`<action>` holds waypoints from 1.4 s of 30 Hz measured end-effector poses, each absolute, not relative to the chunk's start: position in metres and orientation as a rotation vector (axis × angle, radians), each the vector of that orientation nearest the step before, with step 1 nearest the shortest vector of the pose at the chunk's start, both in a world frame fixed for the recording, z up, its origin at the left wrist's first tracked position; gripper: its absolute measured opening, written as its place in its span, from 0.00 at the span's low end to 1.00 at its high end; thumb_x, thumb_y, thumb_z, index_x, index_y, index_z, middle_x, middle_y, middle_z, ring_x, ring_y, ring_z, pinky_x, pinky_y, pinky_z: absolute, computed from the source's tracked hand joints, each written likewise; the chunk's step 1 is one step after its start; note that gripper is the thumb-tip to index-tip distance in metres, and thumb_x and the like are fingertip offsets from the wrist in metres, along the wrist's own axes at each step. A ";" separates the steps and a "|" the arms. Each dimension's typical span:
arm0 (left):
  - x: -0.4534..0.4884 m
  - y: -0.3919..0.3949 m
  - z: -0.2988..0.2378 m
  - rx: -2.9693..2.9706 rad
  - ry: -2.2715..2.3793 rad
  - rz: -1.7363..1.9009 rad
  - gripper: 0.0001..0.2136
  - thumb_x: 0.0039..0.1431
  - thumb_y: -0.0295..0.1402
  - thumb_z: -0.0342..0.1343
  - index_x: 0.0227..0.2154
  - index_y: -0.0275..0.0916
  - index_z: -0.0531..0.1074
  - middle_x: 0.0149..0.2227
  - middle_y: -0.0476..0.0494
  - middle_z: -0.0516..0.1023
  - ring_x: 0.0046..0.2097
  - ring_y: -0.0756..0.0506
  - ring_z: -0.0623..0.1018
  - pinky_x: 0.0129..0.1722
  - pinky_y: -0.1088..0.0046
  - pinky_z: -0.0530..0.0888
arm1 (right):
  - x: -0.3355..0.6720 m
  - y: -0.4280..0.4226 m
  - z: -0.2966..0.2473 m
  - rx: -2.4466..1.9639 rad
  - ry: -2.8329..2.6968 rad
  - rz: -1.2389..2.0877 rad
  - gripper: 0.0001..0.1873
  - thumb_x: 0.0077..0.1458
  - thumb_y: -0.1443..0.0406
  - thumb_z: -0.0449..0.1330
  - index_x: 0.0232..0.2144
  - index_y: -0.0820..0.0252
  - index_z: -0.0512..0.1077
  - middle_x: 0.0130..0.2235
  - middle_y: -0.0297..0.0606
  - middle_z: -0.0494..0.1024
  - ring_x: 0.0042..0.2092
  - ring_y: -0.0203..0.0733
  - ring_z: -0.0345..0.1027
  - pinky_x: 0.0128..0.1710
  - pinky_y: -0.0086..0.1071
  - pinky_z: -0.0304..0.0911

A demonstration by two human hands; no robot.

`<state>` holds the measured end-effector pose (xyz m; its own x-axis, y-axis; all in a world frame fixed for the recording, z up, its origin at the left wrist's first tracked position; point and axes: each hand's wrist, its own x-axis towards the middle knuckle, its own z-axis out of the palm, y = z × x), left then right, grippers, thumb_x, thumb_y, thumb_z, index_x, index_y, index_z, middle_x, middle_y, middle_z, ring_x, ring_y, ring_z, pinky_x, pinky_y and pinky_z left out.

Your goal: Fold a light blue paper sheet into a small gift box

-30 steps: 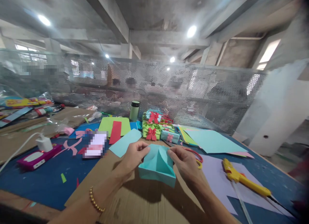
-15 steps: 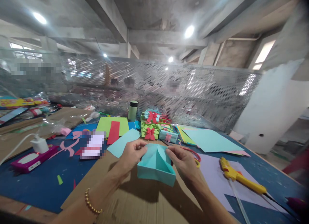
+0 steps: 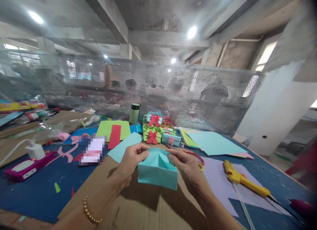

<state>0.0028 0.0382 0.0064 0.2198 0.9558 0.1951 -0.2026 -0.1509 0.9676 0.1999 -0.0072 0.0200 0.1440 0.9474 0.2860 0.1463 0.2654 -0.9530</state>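
Observation:
A light-blue folded paper box (image 3: 158, 176) is held above the brown cardboard (image 3: 138, 212), its flat front wall toward me and its folded inside partly showing. My left hand (image 3: 133, 162) pinches its far left corner between thumb and fingers. On the opposite side, my right hand (image 3: 184, 164) grips the far right corner the same way. Red-and-yellow-handled scissors (image 3: 200, 162) lie just beyond my right hand, partly hidden by it. Behind the box stand finished-looking small paper boxes with bows (image 3: 152, 136), stacked in green and blue.
A yellow glue gun (image 3: 247, 182) rests on lilac paper (image 3: 218, 177) at right. Blue sheets (image 3: 218, 142) lie farther back. Leftward are a phone (image 3: 92, 150), a purple power strip (image 3: 29, 165) and paper scraps. A green bottle (image 3: 134, 114) stands before the mesh panel (image 3: 198, 91).
The box has tilted so its front wall faces me more and less of its inside shows. Both hands keep their hold. The whole view has shifted slightly.

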 end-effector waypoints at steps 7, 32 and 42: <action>0.004 0.036 0.012 1.222 0.827 1.237 0.10 0.41 0.33 0.64 0.29 0.34 0.78 0.22 0.51 0.72 0.23 0.54 0.65 0.23 0.78 0.60 | 0.197 -0.013 0.027 -1.180 -1.245 0.867 0.15 0.43 0.57 0.68 0.32 0.60 0.82 0.28 0.36 0.78 0.30 0.38 0.64 0.29 0.31 0.60; 0.001 0.035 0.008 1.414 0.844 0.922 0.15 0.47 0.45 0.63 0.25 0.36 0.71 0.21 0.53 0.67 0.23 0.52 0.65 0.22 0.78 0.60 | 0.189 -0.016 0.022 -1.168 -1.325 0.887 0.13 0.42 0.58 0.67 0.31 0.59 0.83 0.30 0.39 0.80 0.32 0.41 0.69 0.29 0.31 0.63; -0.001 0.037 0.009 1.722 1.011 0.943 0.10 0.51 0.39 0.58 0.27 0.36 0.73 0.23 0.52 0.68 0.26 0.50 0.65 0.25 0.77 0.60 | 0.188 -0.017 0.023 -1.166 -1.314 0.955 0.13 0.43 0.58 0.67 0.31 0.59 0.82 0.28 0.38 0.79 0.30 0.40 0.68 0.28 0.31 0.62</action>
